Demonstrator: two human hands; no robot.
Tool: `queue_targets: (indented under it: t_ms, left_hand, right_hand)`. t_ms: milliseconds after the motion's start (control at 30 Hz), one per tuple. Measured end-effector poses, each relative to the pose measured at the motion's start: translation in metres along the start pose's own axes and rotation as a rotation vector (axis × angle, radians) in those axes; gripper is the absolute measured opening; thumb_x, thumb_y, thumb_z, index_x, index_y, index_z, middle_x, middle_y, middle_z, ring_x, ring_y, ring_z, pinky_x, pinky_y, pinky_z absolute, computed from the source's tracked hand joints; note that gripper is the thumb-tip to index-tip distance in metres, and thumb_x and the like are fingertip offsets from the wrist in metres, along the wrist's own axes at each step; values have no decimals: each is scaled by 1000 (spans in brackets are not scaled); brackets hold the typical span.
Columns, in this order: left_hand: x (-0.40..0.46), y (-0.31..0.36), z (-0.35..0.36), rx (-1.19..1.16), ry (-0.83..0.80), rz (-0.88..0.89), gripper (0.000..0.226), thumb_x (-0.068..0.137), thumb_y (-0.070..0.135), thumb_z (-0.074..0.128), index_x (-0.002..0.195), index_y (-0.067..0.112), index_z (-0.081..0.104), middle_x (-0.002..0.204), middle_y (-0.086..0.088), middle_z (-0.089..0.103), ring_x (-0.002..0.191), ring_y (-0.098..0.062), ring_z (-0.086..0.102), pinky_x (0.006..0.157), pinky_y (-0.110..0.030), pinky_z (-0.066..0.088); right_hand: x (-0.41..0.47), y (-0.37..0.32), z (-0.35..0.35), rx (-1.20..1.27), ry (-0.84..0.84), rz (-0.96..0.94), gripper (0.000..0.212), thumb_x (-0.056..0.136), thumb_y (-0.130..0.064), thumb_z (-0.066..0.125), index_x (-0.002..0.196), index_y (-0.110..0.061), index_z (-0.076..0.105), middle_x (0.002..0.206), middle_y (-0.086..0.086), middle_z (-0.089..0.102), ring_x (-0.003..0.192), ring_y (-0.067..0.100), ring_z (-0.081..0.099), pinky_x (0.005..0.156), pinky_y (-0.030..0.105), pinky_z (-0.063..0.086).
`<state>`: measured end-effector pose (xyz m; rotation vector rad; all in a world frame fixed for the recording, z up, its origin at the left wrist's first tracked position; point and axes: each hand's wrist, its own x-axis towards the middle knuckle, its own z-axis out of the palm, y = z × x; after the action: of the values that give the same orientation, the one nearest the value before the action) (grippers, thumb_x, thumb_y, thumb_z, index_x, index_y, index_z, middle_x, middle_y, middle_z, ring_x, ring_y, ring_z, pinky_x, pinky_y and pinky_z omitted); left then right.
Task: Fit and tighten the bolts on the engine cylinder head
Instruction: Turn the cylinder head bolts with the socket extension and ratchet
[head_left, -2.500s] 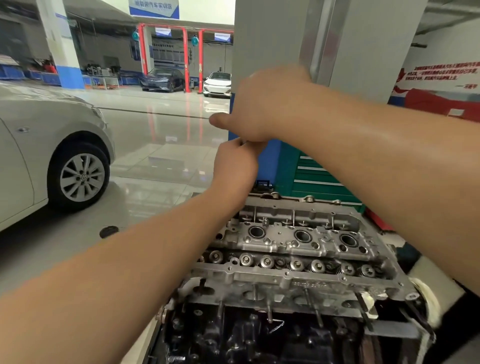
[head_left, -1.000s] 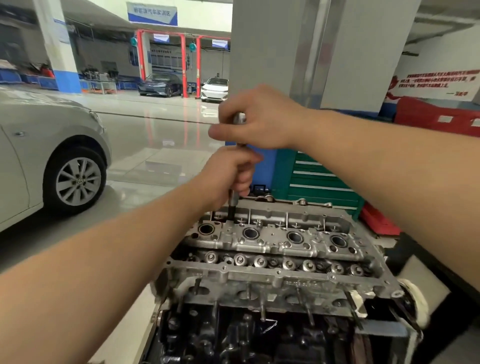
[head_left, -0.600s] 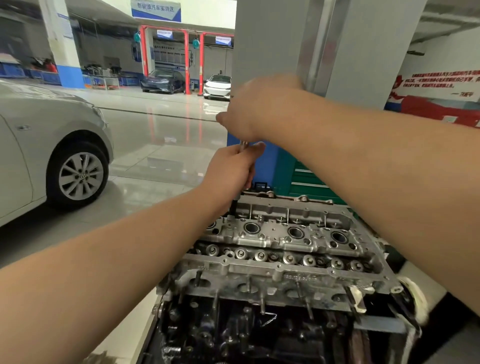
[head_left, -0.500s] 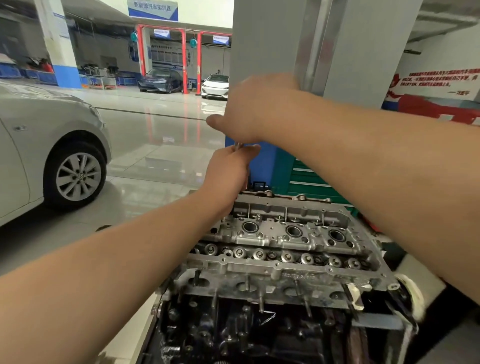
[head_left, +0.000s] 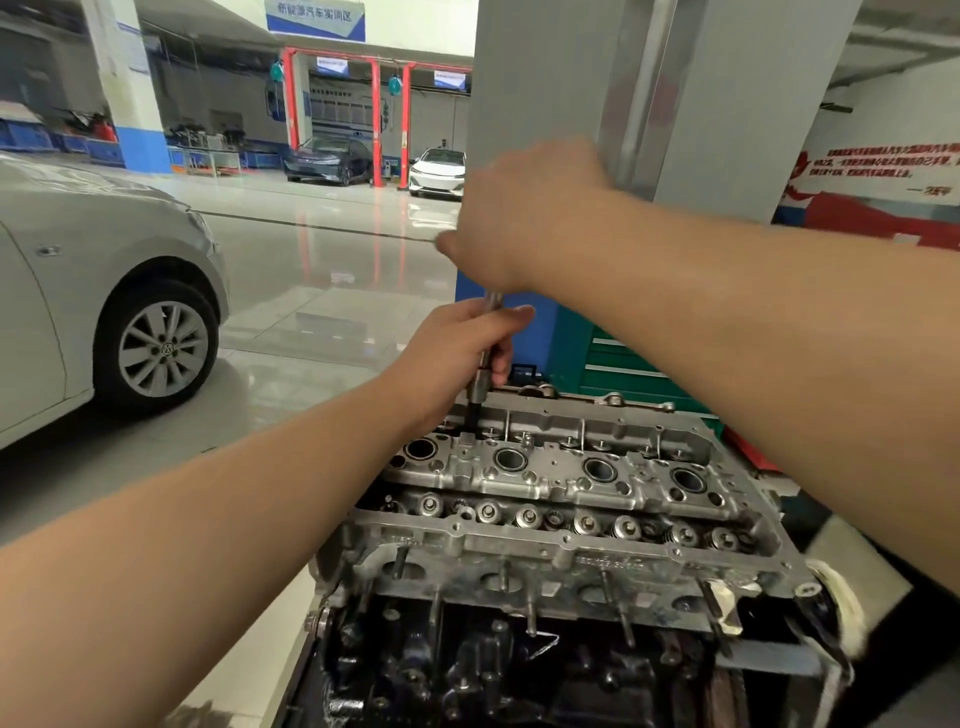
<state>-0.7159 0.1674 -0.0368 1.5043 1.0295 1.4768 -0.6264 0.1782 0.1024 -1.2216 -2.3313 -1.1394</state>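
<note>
Both bare hands grip an upright metal tool (head_left: 485, 358) standing at the far left corner of the cylinder head (head_left: 561, 483). The left hand (head_left: 457, 358) wraps its shaft low down; the right hand (head_left: 519, 218) closes over its top. A silver car (head_left: 93, 291) stands to the left.

Silver car (head_left: 93, 291) at left; green tool cabinet (head_left: 623, 369), perhaps drawers, behind grey pillar (head_left: 649, 93).

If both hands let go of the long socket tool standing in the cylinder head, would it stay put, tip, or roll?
Probably it would lean or tip: the socket tool is tall and slim, with only its lower end seated at the cylinder head's far-left corner. It looks like rigid steel, so no flex. The left hand steadies its shaft and the right hand grips the top.
</note>
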Motion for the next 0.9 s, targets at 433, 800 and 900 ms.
queue_targets:
  t_ms: [433,800,900]
  left_hand:
    - [-5,-11,9,-85,32,-61,34,102,24,62,75,13,44,54,-4,40,49,-20,34,56,-33,36]
    - [-17,-18,4,560,273,121,43,102,51,52,87,11,58,70,-8,65,64,-17,58,64,-43,46]
    - [-16,-19,3,441,256,77,53,99,53,50,78,5,56,67,-9,64,60,-20,58,62,-41,45]
  right_hand:
    - [-7,52,26,684,-89,-362,50,89,-75,48,116,-35,61,100,-4,67,91,20,61,83,41,52]
    - [4,5,-3,34,-55,-146,66,89,-83,31,68,-22,41,68,-3,47,57,19,43,52,31,34]
    - [5,17,3,196,21,-287,64,86,-87,34,81,-27,55,68,-11,53,61,10,48,53,28,30]
